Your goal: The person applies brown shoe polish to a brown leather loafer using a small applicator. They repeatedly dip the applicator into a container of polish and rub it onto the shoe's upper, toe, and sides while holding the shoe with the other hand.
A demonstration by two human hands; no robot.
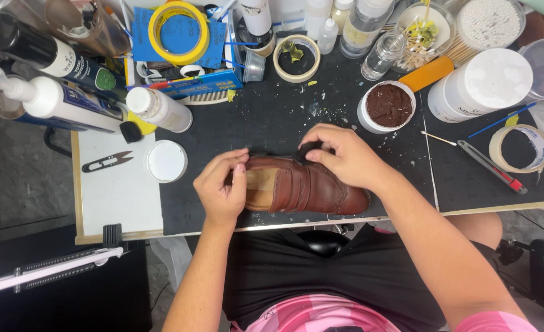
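We've got open black mat (pixel 272 117) just behind the brown shoe (pixel 302 187), between the white lid (pixel 166 161) on the left and the open tub of brown paste (pixel 387 106) on the right. Further back it's walled off by tape rolls (pixel 296 58), bottles and jars. To the right, the utility knife (pixel 492 167) lies across the way.

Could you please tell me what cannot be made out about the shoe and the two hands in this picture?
Head view only:
- The small black applicator: mostly covered by the right hand, so its shape and tip are hidden.
- The heel end of the brown shoe: covered by the left hand.
- The shoe's sole and far side: turned away from the camera.
- Whether the applicator carries any brown paste from the open jar: too small to tell.
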